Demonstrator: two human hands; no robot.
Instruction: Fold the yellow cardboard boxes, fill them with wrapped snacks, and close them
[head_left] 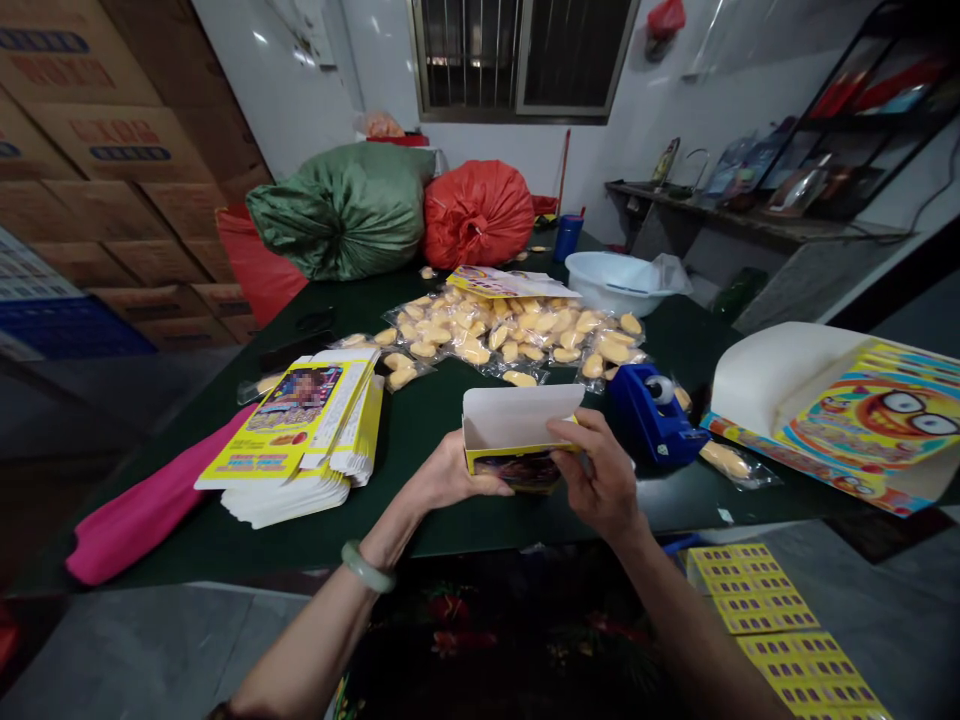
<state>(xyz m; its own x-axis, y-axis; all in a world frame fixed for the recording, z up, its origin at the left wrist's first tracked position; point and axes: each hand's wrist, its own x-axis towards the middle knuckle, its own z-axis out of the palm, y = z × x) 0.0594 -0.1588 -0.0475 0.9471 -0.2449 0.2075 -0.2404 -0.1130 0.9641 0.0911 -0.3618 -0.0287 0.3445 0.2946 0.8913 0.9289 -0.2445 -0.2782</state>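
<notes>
Glossy cardboard box (521, 425), woven plastic sack (345, 212)

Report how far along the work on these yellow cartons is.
Done: the yellow pieces are already bagged, lying in a heap of clear plastic packets. In hand: the left hand and right hand hold one open white-lined yellow cardboard carton. Left: a tall stack of flat yellow printed cartons lies unfolded, and the packets remain loose on the table.
</notes>
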